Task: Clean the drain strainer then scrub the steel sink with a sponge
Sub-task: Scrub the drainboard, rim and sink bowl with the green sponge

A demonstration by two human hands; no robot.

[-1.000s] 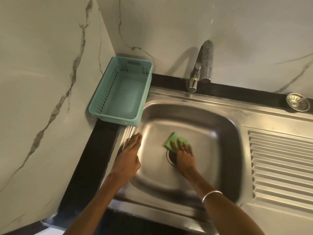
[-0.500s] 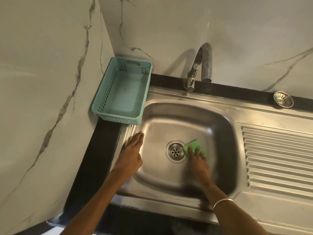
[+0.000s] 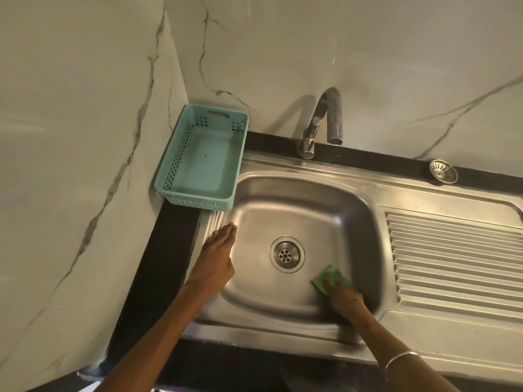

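While the flat left hand (image 3: 216,257) rests on the sink (image 3: 283,329) rim, the right hand (image 3: 343,297) presses the sponge (image 3: 328,278) down.

Two pale walls (image 3: 311,46) with thin grey lines are meeting in a corner. A black table (image 3: 158,258) is running along under them. A blue-green basket (image 3: 169,176) is sitting in the corner, touching the left wall. A shiny tap (image 3: 322,120) is standing by the back wall, casting a soft shadow.
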